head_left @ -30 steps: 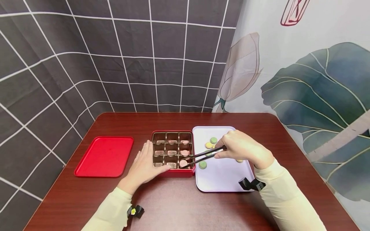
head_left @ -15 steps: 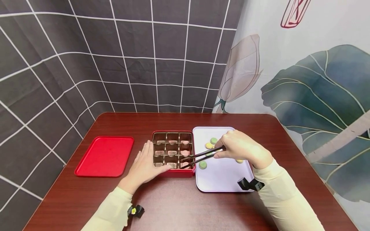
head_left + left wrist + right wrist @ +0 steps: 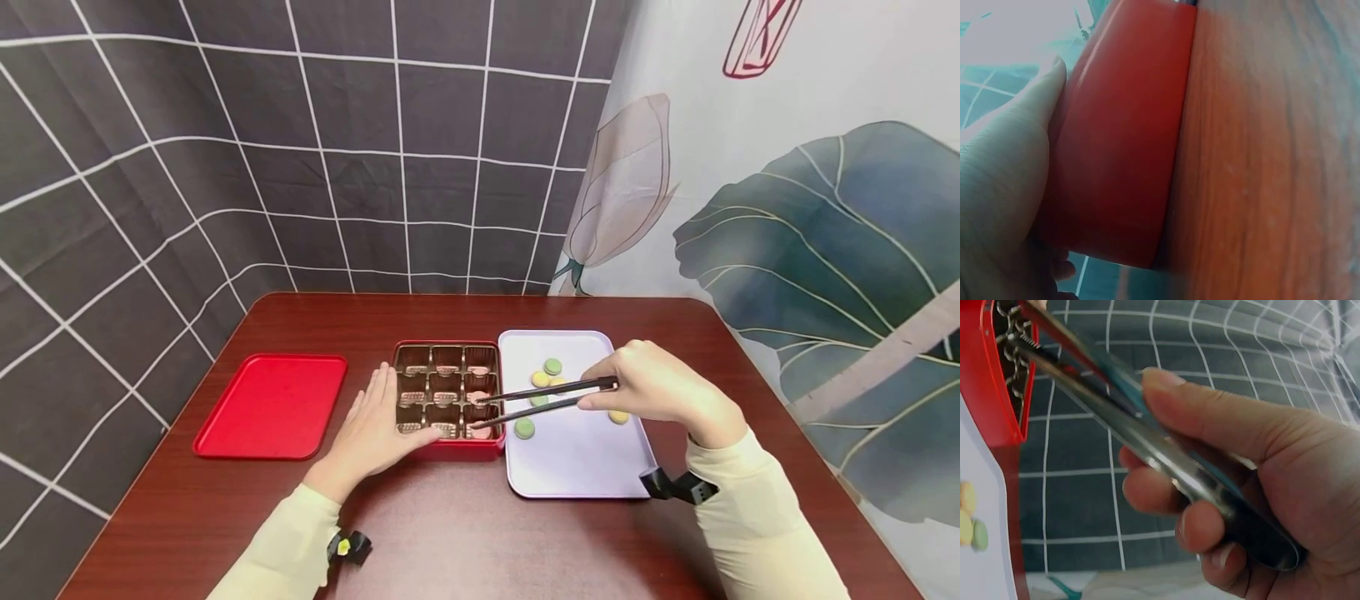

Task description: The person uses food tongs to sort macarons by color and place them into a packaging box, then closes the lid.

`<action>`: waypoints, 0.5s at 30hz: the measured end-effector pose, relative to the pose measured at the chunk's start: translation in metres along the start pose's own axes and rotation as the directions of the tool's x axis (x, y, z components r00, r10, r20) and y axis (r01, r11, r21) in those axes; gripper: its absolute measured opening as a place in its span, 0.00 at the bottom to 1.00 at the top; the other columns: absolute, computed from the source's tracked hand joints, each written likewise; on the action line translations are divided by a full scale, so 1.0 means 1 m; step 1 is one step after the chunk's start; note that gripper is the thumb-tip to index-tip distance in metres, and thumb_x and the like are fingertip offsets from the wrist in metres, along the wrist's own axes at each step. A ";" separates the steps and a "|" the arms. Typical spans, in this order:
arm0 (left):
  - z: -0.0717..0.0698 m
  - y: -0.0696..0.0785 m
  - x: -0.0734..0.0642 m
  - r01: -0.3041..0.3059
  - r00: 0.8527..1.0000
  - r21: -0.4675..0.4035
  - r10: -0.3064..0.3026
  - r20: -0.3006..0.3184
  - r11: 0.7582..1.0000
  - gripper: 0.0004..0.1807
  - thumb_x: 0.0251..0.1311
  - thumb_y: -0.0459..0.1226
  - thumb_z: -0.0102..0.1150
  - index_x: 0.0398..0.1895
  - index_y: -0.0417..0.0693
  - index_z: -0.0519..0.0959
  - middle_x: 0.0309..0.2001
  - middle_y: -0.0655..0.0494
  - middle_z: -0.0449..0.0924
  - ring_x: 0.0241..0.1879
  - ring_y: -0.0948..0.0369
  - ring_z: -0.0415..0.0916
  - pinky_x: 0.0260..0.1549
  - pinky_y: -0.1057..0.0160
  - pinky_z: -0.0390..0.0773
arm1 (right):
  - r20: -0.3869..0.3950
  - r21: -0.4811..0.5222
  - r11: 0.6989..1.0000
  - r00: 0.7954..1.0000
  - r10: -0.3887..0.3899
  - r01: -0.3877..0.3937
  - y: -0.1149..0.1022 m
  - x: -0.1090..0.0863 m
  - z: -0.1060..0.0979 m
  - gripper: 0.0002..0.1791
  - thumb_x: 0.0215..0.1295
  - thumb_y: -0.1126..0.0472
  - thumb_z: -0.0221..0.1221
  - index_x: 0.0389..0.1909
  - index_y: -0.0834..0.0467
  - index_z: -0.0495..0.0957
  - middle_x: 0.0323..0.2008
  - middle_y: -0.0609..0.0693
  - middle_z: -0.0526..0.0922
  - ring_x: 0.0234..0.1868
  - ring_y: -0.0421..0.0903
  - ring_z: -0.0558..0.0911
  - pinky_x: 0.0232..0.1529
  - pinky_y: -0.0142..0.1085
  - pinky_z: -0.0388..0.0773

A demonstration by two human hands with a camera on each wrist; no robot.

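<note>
My left hand lies along the left side of a red box, fingers straight and thumb over its front edge. In the left wrist view, the thumb touches the box wall. My right hand grips black tongs, whose arms stand apart with nothing pinched between them. Their tips hang over the box's right column of compartments. A pink macaron sits in the front right compartment, and other pink macarons lie behind it in that column. In the right wrist view, thumb and curled fingers hold the metal tongs.
Right beside the box is a white tray bearing green macarons and yellow macarons. A red tray lies apart on the left of the wooden table. Hanging cloths form the backdrop.
The tongs have let go of the pink macaron, which now rests in the front right compartment. Their arms have spread, and my right hand has drawn back rightward. My left hand stays put.
</note>
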State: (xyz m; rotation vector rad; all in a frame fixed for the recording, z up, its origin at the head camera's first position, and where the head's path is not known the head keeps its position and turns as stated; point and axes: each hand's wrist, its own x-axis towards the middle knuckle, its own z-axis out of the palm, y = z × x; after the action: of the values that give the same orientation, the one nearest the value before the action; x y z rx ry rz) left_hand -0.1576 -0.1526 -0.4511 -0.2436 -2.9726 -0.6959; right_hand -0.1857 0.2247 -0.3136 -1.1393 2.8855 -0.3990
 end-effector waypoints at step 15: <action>-0.003 -0.010 -0.002 -0.034 0.999 -0.088 0.035 0.014 0.996 0.73 0.36 0.72 0.64 0.74 0.33 0.43 0.75 0.38 0.39 0.72 0.42 0.44 0.66 0.42 0.56 | -0.210 0.164 0.971 0.956 0.207 -0.175 0.046 -0.052 0.015 0.17 0.51 0.50 0.72 0.39 0.55 0.87 0.22 0.36 0.80 0.18 0.36 0.69 0.17 0.30 0.66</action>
State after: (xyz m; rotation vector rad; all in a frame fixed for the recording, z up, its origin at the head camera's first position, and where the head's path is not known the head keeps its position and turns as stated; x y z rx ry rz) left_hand -0.1573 -0.1637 -0.4528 -0.3068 -2.9483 -0.8257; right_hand -0.1766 0.2883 -0.3430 -0.8324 3.0589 -0.7607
